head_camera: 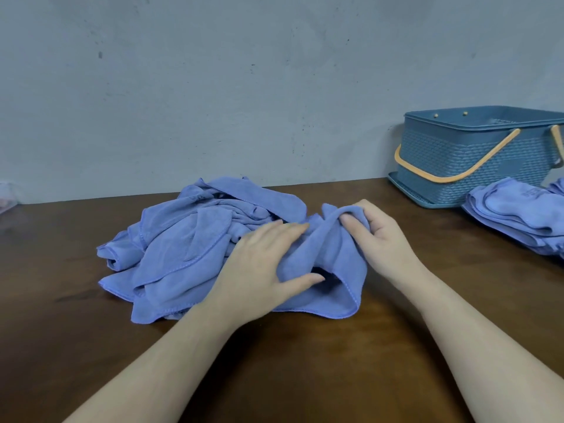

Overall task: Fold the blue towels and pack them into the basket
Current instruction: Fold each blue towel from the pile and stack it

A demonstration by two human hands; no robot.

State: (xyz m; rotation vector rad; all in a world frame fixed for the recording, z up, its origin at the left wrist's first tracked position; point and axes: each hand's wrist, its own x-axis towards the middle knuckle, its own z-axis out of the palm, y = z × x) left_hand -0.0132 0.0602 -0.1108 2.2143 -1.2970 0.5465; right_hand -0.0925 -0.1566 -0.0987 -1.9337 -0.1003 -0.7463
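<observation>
A crumpled heap of blue towels lies on the brown table in the middle. My right hand grips a bunched fold of one blue towel at the heap's right side, fingers curled round the cloth. My left hand lies on the same towel with fingers nearly straight and the thumb spread. A blue woven-look basket with orange handles stands at the back right against the wall. A stack of folded blue towels lies in front of it at the right edge.
A grey wall runs behind the table. The basket sits on a flat blue tray-like base. A blurred pale object shows at the far left edge. Bare wood lies in front of the heap between my forearms.
</observation>
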